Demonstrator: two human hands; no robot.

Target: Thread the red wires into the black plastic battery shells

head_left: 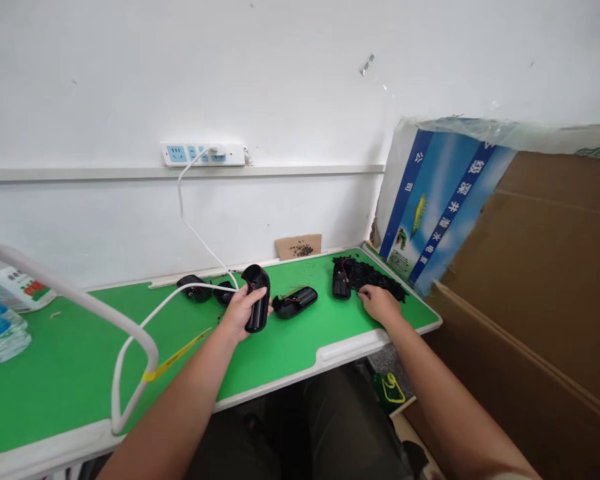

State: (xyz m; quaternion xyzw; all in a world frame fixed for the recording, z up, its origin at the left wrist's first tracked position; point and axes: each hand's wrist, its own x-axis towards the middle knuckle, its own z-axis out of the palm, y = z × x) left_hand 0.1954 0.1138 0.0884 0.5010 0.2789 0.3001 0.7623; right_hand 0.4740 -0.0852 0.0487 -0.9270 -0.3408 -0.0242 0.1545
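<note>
My left hand (241, 313) is wrapped round a black casing (257, 300), held upright above the green table (285, 353). To its right, an open black shell with a red wire (296, 302) lies on the table. My right hand (379, 303) has its fingers pressed together at the near edge of a pile of small black parts (373, 275); anything between the fingertips is too small to make out. Just left of those fingers stands another black casing (341, 280) with a red wire. Two more black pieces, one of them a shell (194, 288), lie behind my left hand.
A white cable runs from the power strip (205, 155) down across the table's left side. Plastic bottles (3, 330) stand far left. Cardboard with dark bits (300, 247) leans on the wall. A large cardboard box (540, 267) borders the table's right end.
</note>
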